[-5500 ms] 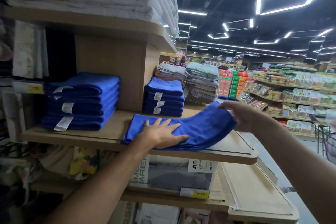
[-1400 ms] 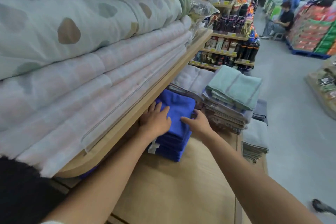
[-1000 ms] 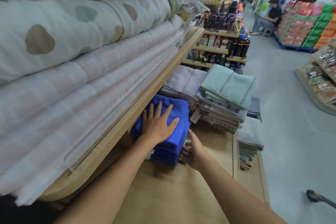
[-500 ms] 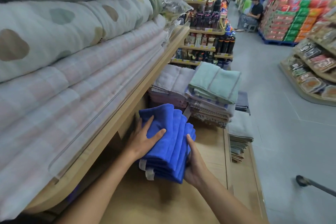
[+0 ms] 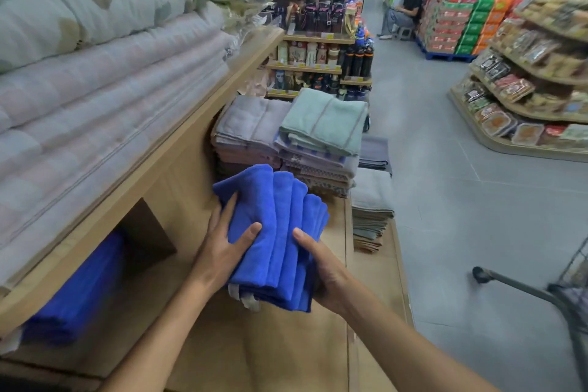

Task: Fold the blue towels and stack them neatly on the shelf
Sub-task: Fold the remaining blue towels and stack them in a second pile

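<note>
blue towel stack (image 5: 276,232) | left hand (image 5: 222,253), right hand (image 5: 323,267) curled round it, thumbs atop | level edges between fingers, lower flat on shelf (image 5: 286,347)

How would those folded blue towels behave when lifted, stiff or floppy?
Probably floppy: the stack of folded blue towels fans apart at its far edges, though the left hand and right hand grip it from both sides. Likely light for its bulk, as it is held tilted above the wooden shelf. The layers could slide apart.

towel stack (image 5: 276,232) between both hands, above shelf (image 5: 286,344)
</note>
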